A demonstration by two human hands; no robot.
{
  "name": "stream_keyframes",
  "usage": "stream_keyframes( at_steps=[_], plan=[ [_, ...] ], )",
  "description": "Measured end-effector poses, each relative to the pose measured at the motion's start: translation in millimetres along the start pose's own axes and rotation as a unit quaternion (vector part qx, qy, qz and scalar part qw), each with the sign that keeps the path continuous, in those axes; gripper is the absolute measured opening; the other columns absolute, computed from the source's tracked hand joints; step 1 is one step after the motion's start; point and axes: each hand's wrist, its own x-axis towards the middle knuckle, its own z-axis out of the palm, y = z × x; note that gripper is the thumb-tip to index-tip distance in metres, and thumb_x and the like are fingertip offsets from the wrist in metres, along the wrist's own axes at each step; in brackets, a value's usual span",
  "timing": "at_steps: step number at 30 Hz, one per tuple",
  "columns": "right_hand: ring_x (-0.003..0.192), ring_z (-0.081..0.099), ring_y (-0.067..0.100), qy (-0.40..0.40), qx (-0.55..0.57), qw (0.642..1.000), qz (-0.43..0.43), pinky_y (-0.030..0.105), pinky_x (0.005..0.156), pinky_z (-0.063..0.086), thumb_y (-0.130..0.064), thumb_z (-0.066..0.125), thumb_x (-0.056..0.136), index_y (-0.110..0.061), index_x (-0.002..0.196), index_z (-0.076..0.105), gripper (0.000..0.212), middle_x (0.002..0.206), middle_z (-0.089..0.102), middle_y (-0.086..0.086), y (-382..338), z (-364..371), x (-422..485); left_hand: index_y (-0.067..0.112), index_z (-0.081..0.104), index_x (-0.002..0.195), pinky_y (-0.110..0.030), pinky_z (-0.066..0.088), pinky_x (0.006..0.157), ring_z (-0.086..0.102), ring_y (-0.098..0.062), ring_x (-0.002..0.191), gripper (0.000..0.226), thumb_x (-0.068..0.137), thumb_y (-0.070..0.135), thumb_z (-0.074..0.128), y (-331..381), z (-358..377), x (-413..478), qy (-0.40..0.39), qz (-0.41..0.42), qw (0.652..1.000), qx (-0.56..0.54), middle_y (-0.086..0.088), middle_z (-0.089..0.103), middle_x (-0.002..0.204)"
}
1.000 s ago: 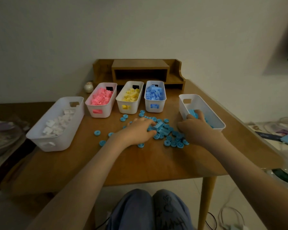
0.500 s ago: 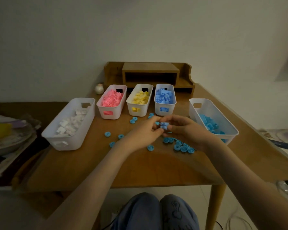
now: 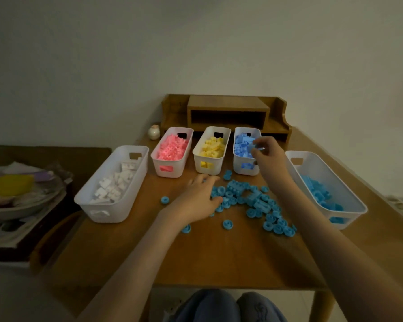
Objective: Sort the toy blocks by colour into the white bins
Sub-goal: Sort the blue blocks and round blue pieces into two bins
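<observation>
The right hand (image 3: pixel 268 155) reaches over the blue-filled bin (image 3: pixel 237 167), its fingertips seemingly pinching a small blue block (image 3: pixel 253 145). The left hand (image 3: pixel 199 199) lies on the surface (image 3: pixel 219 256) with relaxed fingers, touching the loose blue pieces (image 3: pixel 254 201) that lie between both hands.

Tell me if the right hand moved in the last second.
Yes. The right hand went from the loose pile back to the light-blue bin, pinching a blue block.
</observation>
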Motion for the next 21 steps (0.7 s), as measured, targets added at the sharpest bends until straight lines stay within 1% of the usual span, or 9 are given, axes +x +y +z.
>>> stream_keyframes(
  at_steps=[1,3,6,9,13,15,18,19,21],
  plan=[
    [0.104,0.056,0.018,0.002,-0.046,0.999,-0.01,0.025,0.073,0.048,-0.01,0.051,0.093,-0.02,0.113,0.055,0.023,0.116,0.056,0.0,4.5,1.3,8.7,0.03,0.024,0.146,-0.038,0.031,0.107,0.02,-0.021,0.139,0.056,0.096,0.036,0.048,-0.8,0.5,2.7,0.003,-0.002,1.0,-0.004,0.003,0.019,0.152],
    [0.12,0.048,0.023,-0.049,-0.175,0.983,-0.005,0.036,0.09,0.047,-0.008,0.049,0.092,-0.019,0.13,0.048,0.04,0.135,0.047,0.004,14.5,4.6,20.7,0.03,0.025,0.146,-0.037,0.032,0.106,0.021,-0.02,0.139,0.056,0.096,0.036,0.048,-1.3,1.4,7.5,0.007,-0.003,1.0,-0.01,0.003,0.019,0.152],
    [0.135,0.031,0.03,-0.133,-0.29,0.948,-0.003,0.051,0.106,0.032,-0.009,0.049,0.09,-0.019,0.143,0.034,0.055,0.15,0.03,0.006,23.9,11.0,20.5,0.03,0.025,0.146,-0.038,0.033,0.107,0.021,-0.021,0.139,0.056,0.096,0.037,0.048,-2.0,2.0,12.1,0.0,-0.01,1.0,0.002,0.002,0.019,0.152],
    [0.136,0.028,0.03,-0.137,-0.304,0.942,-0.041,0.053,0.107,0.029,-0.014,0.051,0.091,-0.017,0.142,0.033,0.054,0.15,0.029,0.006,21.2,12.2,4.6,0.03,0.018,0.148,-0.044,0.027,0.112,0.014,-0.025,0.142,0.065,0.093,0.047,0.049,-6.3,0.8,13.8,-0.046,-0.034,0.997,0.059,0.002,0.01,0.156],
    [0.137,0.024,0.026,-0.177,-0.337,0.921,-0.083,0.049,0.108,0.025,-0.033,0.054,0.091,-0.022,0.144,0.028,0.06,0.151,0.025,0.001,14.6,2.7,-21.9,0.036,0.005,0.149,-0.052,0.017,0.114,0.002,-0.028,0.144,0.085,0.082,0.073,0.04,-7.3,3.9,5.9,-0.112,-0.048,0.987,0.105,0.006,-0.008,0.158],
    [0.139,0.023,0.025,-0.26,-0.361,0.894,-0.053,0.049,0.111,0.024,-0.049,0.052,0.089,-0.028,0.146,0.02,0.069,0.154,0.02,0.0,13.9,-6.5,-29.8,0.038,0.0,0.149,-0.053,0.014,0.114,0.001,-0.027,0.144,0.087,0.08,0.078,0.035,-5.6,12.3,1.9,-0.111,-0.034,0.987,0.107,0.007,-0.009,0.158],
    [0.144,0.008,0.027,-0.41,-0.44,0.799,0.005,0.05,0.115,0.014,-0.064,0.044,0.086,-0.037,0.148,0.001,0.08,0.158,0.0,-0.003,19.2,-12.4,-42.9,0.037,-0.005,0.149,-0.051,0.009,0.114,0.001,-0.027,0.144,0.083,0.084,0.076,0.028,-3.4,28.4,2.4,-0.105,-0.029,0.984,0.142,0.005,-0.007,0.158],
    [0.144,0.005,0.027,-0.413,-0.467,0.781,-0.011,0.05,0.114,0.012,-0.062,0.043,0.087,-0.038,0.148,-0.002,0.079,0.158,-0.001,-0.003,22.0,-12.4,-48.8,0.036,-0.004,0.149,-0.05,0.008,0.114,0.001,-0.028,0.144,0.08,0.086,0.074,0.025,-2.0,33.4,3.0,-0.094,-0.032,0.984,0.151,0.004,-0.006,0.159],
    [0.141,0.012,0.027,-0.37,-0.472,0.798,-0.062,0.049,0.111,0.016,-0.058,0.044,0.089,-0.035,0.148,0.005,0.075,0.155,0.011,-0.001,26.1,-10.3,-57.0,0.033,0.001,0.15,-0.049,0.008,0.113,0.004,-0.028,0.143,0.071,0.091,0.068,0.018,0.7,41.6,3.5,-0.06,-0.033,0.984,0.164,0.0,-0.001,0.158]
  ],
)
